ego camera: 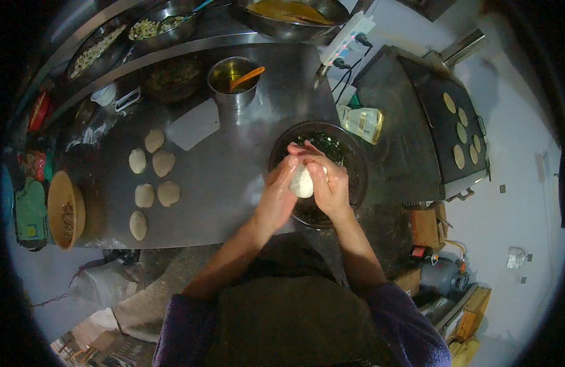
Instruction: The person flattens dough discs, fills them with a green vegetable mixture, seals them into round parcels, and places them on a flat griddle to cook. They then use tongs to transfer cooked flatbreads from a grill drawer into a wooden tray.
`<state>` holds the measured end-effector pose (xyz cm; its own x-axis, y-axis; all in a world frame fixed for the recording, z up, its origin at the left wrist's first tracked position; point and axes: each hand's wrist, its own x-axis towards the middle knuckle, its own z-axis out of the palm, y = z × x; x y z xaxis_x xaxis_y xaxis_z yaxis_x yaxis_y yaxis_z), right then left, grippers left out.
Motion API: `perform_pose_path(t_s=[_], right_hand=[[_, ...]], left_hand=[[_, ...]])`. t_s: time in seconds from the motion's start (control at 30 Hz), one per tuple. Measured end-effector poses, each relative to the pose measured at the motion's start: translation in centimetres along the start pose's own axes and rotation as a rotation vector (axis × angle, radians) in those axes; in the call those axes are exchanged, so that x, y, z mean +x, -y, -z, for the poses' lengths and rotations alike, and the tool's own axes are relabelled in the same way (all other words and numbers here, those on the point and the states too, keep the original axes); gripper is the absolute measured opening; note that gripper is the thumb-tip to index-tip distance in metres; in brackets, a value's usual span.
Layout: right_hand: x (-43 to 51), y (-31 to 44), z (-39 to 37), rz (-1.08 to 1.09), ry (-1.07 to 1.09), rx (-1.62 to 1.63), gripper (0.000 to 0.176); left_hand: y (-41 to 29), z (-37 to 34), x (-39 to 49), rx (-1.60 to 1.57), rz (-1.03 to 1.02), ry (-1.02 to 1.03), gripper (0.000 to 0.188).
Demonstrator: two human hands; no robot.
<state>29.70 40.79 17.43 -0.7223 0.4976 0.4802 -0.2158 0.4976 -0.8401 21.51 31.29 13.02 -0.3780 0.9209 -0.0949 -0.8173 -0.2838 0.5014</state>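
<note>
Between both hands is a ball of pale dough (303,182), held above a wide dark bowl (362,183) of chopped green filling (321,144). My left hand (281,186) cups the dough from the left, and my right hand (328,183) presses it from the right with the thumb on its face. The fingertips of both hands meet at the top. On the steel table to the left lie several dough rounds (145,196), next to a flat pale scraper (195,125). Behind them stands a steel pot (232,98) of yellow oil with an orange-handled utensil (247,78).
A griddle (440,133) with several flat cakes (461,133) stands at the right. Bowls of filling (156,28) line a raised steel shelf (186,49). A power strip (349,39) hangs near the table's back corner. A tan bowl (78,206) sits at the left edge.
</note>
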Motion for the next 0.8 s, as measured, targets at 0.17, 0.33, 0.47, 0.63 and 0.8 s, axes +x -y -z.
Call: perform_pose_path(t_s=[0.17,0.33,0.47,0.63,0.8], right_hand=[[1.0,1.7,0.4,-0.015,0.258,-0.056,0.019],[2.6,2.5,-0.3,0.229,0.412,-0.258,0.030],[2.9,2.7,-1.3,0.363,0.476,-0.451,0.045],[1.7,1.1,-2.9,0.337,0.455,-0.462,0.042],[1.8,-1.7,-9.2,-0.597,0.098,0.266,0.044]], left_hand=[[-4.6,1.5,0.5,0.456,-0.088,0.395,0.061],[-8.6,1.1,0.6,0.852,0.230,0.464,0.036],[-10.4,0.5,0.1,1.037,0.237,0.664,0.039],[-10.3,1.1,-1.6,0.966,0.180,0.596,0.036],[-11.7,4.1,-4.5,1.024,0.275,0.342,0.037]])
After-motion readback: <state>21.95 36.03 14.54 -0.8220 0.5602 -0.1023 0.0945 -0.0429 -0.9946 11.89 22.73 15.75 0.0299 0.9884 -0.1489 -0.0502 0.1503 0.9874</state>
